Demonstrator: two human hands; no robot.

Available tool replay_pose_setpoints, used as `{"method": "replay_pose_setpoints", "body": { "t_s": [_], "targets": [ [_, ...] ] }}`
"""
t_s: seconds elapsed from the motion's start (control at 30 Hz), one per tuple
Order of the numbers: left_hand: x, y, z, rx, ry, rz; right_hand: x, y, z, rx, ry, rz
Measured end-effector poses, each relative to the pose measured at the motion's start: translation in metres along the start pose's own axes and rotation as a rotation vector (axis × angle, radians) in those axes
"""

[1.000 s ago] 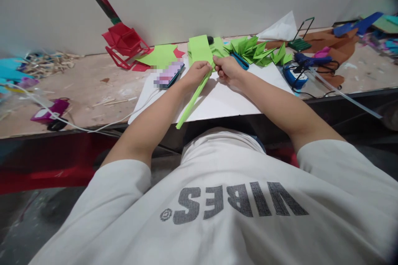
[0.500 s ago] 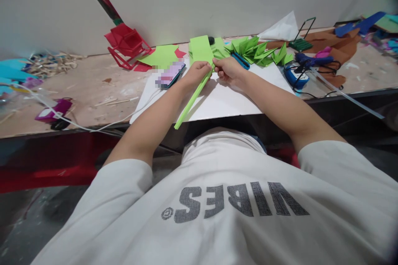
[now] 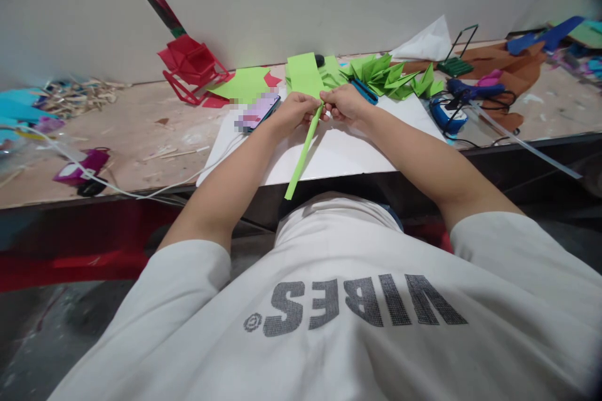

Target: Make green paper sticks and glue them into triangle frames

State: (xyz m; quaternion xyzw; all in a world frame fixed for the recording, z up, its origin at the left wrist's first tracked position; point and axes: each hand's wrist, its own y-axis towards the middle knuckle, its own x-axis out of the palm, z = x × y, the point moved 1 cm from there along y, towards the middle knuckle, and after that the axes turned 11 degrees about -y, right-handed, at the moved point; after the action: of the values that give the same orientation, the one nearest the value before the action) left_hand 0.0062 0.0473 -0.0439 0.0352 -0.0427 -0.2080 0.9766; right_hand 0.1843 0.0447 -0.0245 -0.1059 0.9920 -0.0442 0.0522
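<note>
A narrow folded strip of light green paper [image 3: 303, 156] is pinched at its upper end between both hands. My left hand [image 3: 298, 109] closes on it from the left, and my right hand [image 3: 345, 103] grips the same end from the right, the fingertips almost meeting. The strip's lower end hangs just past the front edge of a white board [image 3: 348, 150]. Flat green paper sheets [image 3: 303, 72] lie right behind the hands. Beyond my right hand are a blue tool, perhaps a stapler [image 3: 364, 91], and pleated green paper pieces [image 3: 390, 78].
A phone [image 3: 258, 113] lies left of my left hand. Farther left stand a red paper chair-like model [image 3: 190, 69], wood sticks [image 3: 78, 97] and a purple tape measure-like object [image 3: 82, 166]. A blue glue gun [image 3: 475, 89] with cords and brown paper [image 3: 503, 75] are at right.
The strip's lower end has swung to the right, so the strip hangs steeper. My left fingers have shifted slightly along its upper end; my right hand has barely moved.
</note>
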Motion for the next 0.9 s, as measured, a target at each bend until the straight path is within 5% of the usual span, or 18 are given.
{"method": "replay_pose_setpoints", "body": {
  "t_s": [0.9],
  "targets": [
    [0.0053, -0.001, -0.0002, -0.022, -0.002, 0.069, 0.0003, -0.0001, 0.0002, 0.029, 0.041, 0.0]
  ]
}}
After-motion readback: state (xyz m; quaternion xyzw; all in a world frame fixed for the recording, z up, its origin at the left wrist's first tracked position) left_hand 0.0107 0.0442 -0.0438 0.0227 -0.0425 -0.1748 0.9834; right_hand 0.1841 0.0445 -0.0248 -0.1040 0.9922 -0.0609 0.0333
